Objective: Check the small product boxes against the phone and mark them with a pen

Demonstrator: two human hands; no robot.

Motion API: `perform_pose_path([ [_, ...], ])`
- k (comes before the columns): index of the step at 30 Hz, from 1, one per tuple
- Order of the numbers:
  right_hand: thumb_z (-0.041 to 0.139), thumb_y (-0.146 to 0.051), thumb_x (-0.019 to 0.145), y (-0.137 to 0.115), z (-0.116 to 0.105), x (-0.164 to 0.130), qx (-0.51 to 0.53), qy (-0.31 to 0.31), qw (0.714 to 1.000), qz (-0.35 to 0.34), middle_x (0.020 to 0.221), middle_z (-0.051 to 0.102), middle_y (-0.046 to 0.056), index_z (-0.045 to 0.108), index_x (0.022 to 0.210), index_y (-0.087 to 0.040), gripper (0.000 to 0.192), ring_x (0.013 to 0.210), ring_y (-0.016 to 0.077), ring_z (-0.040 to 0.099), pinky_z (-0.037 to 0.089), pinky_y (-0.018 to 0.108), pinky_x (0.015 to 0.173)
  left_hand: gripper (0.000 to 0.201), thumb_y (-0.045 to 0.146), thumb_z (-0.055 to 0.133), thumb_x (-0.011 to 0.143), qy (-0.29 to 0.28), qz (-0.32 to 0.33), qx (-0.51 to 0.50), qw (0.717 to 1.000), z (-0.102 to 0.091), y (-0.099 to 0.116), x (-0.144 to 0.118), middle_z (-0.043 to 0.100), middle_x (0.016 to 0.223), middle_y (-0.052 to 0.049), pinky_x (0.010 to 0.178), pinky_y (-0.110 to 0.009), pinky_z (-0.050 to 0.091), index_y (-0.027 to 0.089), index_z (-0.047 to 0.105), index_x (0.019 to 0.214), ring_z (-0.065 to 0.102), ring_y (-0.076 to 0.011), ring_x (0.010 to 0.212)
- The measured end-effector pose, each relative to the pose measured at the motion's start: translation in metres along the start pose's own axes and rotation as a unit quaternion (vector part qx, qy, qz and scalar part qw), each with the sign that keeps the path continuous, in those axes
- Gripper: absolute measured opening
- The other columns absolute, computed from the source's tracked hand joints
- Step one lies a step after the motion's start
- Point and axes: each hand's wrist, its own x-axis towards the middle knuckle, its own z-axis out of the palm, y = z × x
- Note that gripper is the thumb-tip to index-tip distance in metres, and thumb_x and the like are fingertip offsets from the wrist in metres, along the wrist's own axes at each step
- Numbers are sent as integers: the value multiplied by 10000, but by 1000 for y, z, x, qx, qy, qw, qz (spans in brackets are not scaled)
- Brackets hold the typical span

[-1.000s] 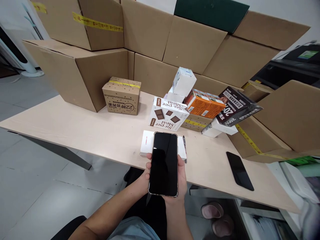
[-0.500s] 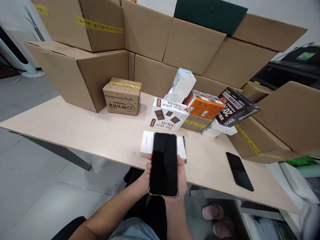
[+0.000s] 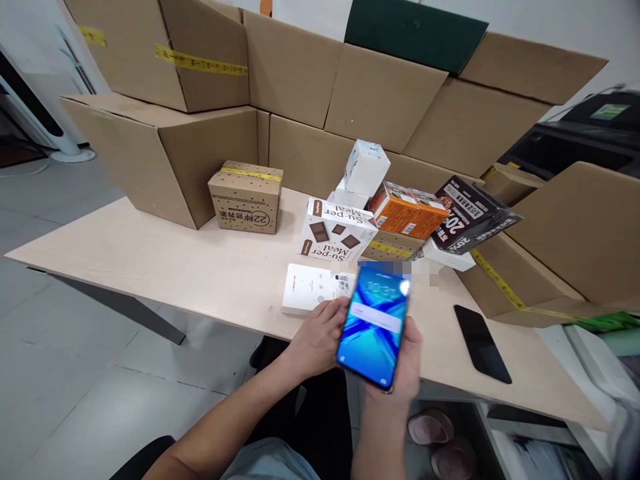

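A smartphone (image 3: pixel 373 347) with a lit blue lock screen is gripped in my right hand (image 3: pixel 411 360), tilted slightly, over the table's front edge. A pale notification bar crosses its screen. My left hand (image 3: pixel 320 337) rests at the front edge of a flat white box (image 3: pixel 303 290), its fingers stretched out toward the phone's left side. Its fingertips come close to the phone's edge; whether they touch the box or the phone I cannot tell. The phone hides the right end of the white box.
Behind the phone stands a white Su-per Meal box (image 3: pixel 337 233), near stacked white boxes (image 3: pixel 367 167), an orange box (image 3: pixel 413 212) and a dark package (image 3: pixel 463 213). A small carton (image 3: pixel 245 200) sits left. A black phone (image 3: pixel 483 343) lies right. Cardboard walls (image 3: pixel 295 73) surround the table (image 3: pixel 225 280).
The phone has moved right in my right hand, and its black screen has lit up. My left hand has let go of the phone's side and shifted toward the white box.
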Motion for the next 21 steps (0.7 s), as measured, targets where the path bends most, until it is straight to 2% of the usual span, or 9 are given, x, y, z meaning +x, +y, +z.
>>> perform_pose_path([
  [2,441,-667,857,-21,-23,7,-103,74,985,-114,1106,720,122,618,1269,-195,651,919,295,679,538,481,813,410,212,548,902,-13,49,24,998,-6,2,4,620,1320,-141,1055,-463,460,141,562,1305,535,-302,1280],
  [4,477,-643,847,-42,-50,17,-270,186,920,-215,1162,686,115,575,1317,-203,651,913,278,660,517,460,820,405,179,515,914,-10,75,58,995,-8,3,5,616,1320,-156,1056,-479,452,96,554,1309,537,-317,1265],
  [6,536,-596,837,-58,-79,28,-476,271,792,-269,1243,642,126,539,1360,-201,656,1035,296,620,465,469,918,388,169,501,920,3,76,79,994,-7,3,4,627,1303,-151,1047,-473,458,88,565,1294,549,-316,1241],
  [9,498,-559,854,-74,-115,41,-691,264,614,-274,1281,622,191,549,1360,-140,659,1161,355,558,403,504,1000,369,168,502,921,13,74,85,994,-4,3,3,635,1296,-136,1045,-465,464,93,581,1273,559,-309,1223],
  [12,453,-507,892,-77,-135,50,-798,242,498,-239,1260,632,223,552,1364,-116,620,1162,376,560,405,516,990,363,159,508,914,16,76,80,994,-3,2,2,640,1288,-137,1042,-461,472,91,587,1262,565,-304,1219],
  [14,444,-487,916,-75,-139,54,-835,236,452,-206,1243,638,222,543,1379,-132,591,1148,381,566,421,517,957,364,151,509,909,19,77,77,994,-3,1,2,642,1285,-142,1035,-466,481,93,588,1260,567,-307,1222],
  [16,445,-498,930,-73,-140,57,-856,234,424,-178,1263,626,222,544,1386,-153,581,1142,397,562,433,520,924,362,145,507,906,24,78,70,994,-3,1,2,644,1281,-147,1027,-477,491,104,590,1255,568,-309,1228],
  [19,455,-541,930,-70,-142,60,-867,241,405,-160,1289,611,213,572,1371,-180,581,1126,418,554,437,529,895,353,127,504,897,37,76,51,995,-4,1,2,652,1258,-147,1021,-482,506,122,594,1238,568,-305,1234],
  [21,463,-562,926,-70,-144,62,-866,240,408,-163,1275,618,203,599,1344,-194,573,1126,426,544,437,541,884,356,111,516,876,59,79,31,995,-8,1,2,653,1234,-150,1025,-478,509,123,591,1224,557,-304,1244],
])
